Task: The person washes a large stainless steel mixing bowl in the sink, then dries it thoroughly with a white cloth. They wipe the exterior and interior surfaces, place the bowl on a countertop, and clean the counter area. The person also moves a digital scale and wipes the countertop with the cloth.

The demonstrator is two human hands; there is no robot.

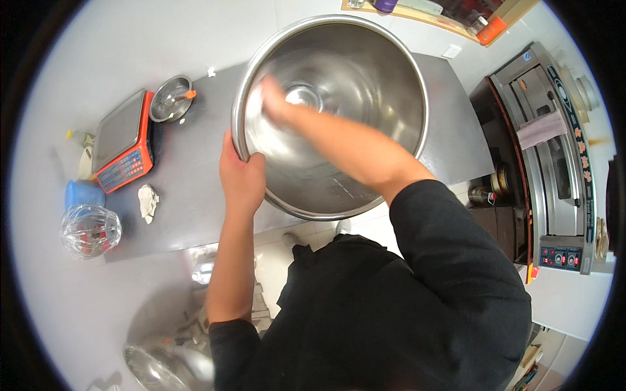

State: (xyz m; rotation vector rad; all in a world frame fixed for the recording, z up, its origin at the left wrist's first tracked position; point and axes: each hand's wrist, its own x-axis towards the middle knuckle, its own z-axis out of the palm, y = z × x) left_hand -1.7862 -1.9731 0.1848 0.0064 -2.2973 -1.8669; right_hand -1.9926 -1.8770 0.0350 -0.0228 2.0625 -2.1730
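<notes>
A large stainless steel mixing bowl [352,161] is tilted with its mouth towards me, over the front edge of a grey metal worktable [195,205]. My left hand [242,176] grips the bowl's rim at the lower left, thumb on the inside. Reaching across the mouth, my right hand [276,100] is inside the bowl near its left inner wall. Motion blurs that hand, so neither its fingers nor anything in them can be made out. The inner wall is shiny, with some pale marks low on the near side.
Left on the table are an orange digital scale [122,141], a small metal bowl [171,100], a crumpled white cloth or paper [147,203], a blue container [84,195] and a wire whisk head [90,231]. A deck oven [552,161] with a draped cloth [542,129] stands at right.
</notes>
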